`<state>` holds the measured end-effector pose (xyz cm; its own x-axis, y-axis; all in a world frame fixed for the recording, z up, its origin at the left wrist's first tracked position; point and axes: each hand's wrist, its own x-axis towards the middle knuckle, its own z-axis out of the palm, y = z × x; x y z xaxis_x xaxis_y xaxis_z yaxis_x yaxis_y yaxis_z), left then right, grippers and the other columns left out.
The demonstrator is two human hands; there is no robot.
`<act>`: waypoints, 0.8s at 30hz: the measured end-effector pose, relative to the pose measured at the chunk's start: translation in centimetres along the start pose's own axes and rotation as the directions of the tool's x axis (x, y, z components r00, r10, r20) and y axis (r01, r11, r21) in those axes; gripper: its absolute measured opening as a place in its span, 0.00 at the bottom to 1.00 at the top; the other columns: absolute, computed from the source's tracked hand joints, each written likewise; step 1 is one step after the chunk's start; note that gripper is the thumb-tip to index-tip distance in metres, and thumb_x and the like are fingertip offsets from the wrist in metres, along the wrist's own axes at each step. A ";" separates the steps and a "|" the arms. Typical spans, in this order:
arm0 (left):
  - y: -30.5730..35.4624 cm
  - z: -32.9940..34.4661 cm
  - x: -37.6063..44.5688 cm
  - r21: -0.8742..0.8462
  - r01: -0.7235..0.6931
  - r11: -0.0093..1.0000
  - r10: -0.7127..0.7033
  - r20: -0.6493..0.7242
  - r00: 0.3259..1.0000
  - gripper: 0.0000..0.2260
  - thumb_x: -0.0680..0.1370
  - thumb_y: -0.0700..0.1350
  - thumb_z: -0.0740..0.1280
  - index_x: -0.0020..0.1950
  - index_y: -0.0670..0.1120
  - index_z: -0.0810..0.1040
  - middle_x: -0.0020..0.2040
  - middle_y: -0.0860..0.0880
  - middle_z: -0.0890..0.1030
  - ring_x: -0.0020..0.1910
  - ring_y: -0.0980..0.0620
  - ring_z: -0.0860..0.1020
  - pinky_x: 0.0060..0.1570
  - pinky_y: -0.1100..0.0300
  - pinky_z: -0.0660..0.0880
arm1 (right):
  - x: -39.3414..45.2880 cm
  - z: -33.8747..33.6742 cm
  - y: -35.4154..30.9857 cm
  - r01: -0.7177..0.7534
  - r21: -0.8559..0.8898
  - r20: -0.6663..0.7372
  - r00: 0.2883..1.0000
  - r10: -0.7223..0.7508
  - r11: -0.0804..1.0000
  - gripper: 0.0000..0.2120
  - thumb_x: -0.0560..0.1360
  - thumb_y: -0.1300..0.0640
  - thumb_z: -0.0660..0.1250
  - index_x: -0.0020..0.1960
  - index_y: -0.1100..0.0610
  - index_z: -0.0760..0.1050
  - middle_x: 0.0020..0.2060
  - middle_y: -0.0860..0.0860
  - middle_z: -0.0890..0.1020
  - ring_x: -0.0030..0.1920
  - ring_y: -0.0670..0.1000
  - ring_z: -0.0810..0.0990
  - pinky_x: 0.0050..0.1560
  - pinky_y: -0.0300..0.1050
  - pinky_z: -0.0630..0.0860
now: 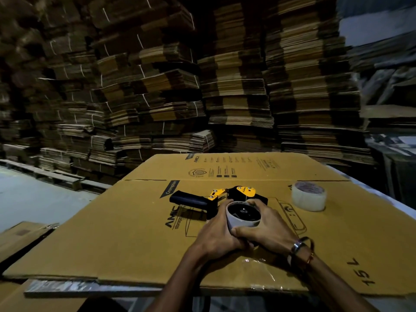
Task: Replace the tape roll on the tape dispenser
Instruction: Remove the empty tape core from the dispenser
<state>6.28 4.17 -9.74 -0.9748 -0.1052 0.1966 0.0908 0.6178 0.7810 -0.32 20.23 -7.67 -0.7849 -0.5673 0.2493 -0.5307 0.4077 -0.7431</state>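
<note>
A black and yellow tape dispenser (225, 197) lies on its side on a flattened cardboard box (135, 233), handle pointing left. On its hub sits a thin, nearly bare whitish tape core (238, 222), with the black hub visible inside it. My left hand (216, 235) wraps the core's left side and my right hand (267, 226) wraps its right side, thumbs meeting at the front. A full roll of clear tape (308, 196) stands flat on the cardboard to the right, apart from both hands.
The cardboard sheet rests on a table whose metal edge (67, 289) shows at the front left. Tall stacks of bundled flat cartons (202, 86) fill the background. A crinkled strip of clear tape (261, 266) lies on the cardboard near my right wrist.
</note>
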 end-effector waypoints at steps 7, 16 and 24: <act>-0.2 0.1 0.0 0.020 -0.018 1.000 0.018 -0.017 1.000 0.45 0.59 0.59 0.79 0.64 0.73 0.53 0.62 0.59 0.76 0.62 0.52 0.76 0.63 0.47 0.74 | 1.0 -1.5 -0.4 0.027 -0.029 0.123 0.992 -0.023 0.999 0.39 0.59 0.40 0.79 0.66 0.47 0.71 0.55 0.41 0.81 0.55 0.39 0.79 0.53 0.38 0.77; 0.0 0.2 -0.1 0.016 -0.039 0.999 0.040 -0.028 0.999 0.44 0.59 0.60 0.79 0.63 0.73 0.52 0.62 0.58 0.76 0.61 0.51 0.77 0.62 0.48 0.76 | 0.6 -1.0 0.2 0.053 -0.008 0.057 0.997 -0.053 0.999 0.31 0.61 0.43 0.80 0.61 0.40 0.72 0.54 0.41 0.81 0.55 0.41 0.80 0.56 0.47 0.80; 0.2 0.0 -0.3 0.033 -0.039 0.999 0.040 -0.028 0.999 0.47 0.60 0.60 0.79 0.71 0.62 0.56 0.64 0.58 0.75 0.62 0.54 0.75 0.66 0.47 0.72 | 0.3 -0.7 -0.6 0.018 -0.084 0.105 0.994 -0.009 0.996 0.42 0.64 0.40 0.78 0.71 0.47 0.63 0.61 0.42 0.77 0.58 0.43 0.77 0.52 0.36 0.74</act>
<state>6.64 4.32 -9.62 -0.9644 -0.1017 0.2442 0.1223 0.6472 0.7525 -0.49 20.36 -6.71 -0.7423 -0.6427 0.1895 -0.5694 0.4559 -0.6841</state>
